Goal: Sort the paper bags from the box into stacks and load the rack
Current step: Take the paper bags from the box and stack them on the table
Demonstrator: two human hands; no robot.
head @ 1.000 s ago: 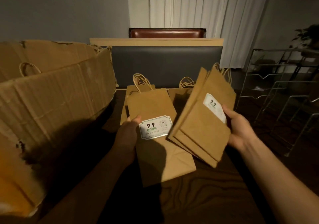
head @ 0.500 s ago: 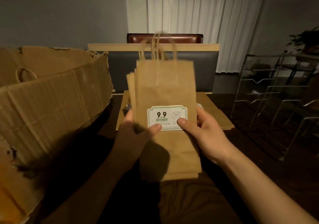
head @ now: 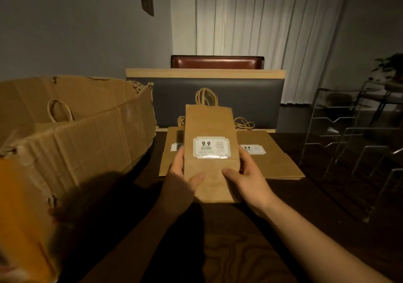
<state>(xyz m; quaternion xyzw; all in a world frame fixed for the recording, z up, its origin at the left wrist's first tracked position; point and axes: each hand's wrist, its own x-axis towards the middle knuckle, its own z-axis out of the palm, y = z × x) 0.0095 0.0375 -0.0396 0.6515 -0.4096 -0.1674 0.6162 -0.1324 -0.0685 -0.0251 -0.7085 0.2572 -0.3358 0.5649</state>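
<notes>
a bundle of brown kraft paper bags (head: 209, 130) stands upright at the centre of the view, held over the dark wood-grain table (head: 250, 256). its front face is flat and creased across the lower third, and carries a pale rectangular sticker (head: 212, 147) with notched corners, "9.9" printed at its top left and a faint drawing at its right; the smaller print is too blurred to read. twisted paper-cord handles (head: 206, 96) loop up from the bundle's top edge at 12 o'clock. how many bags the bundle holds cannot be told. the left hand (head: 182, 175) grips its left edge, fingers curled behind and thumb pressed across the front low down; the right hand (head: 246, 173) grips the right edge the same way, its thumb pointing inward toward the other thumb. flat on the table just behind lie two stacks of like bags: the left stack (head: 172, 151) at 10 o'clock of the bundle, mostly hidden by it, and the right stack (head: 270, 158) at 2 o'clock, its sticker facing up and cord handles at its far end. a torn cardboard box (head: 76, 143) stands at 9 o'clock, one bag handle showing inside. a wire rack (head: 353, 143) stands at 3 o'clock, well apart from the bundle.
</notes>
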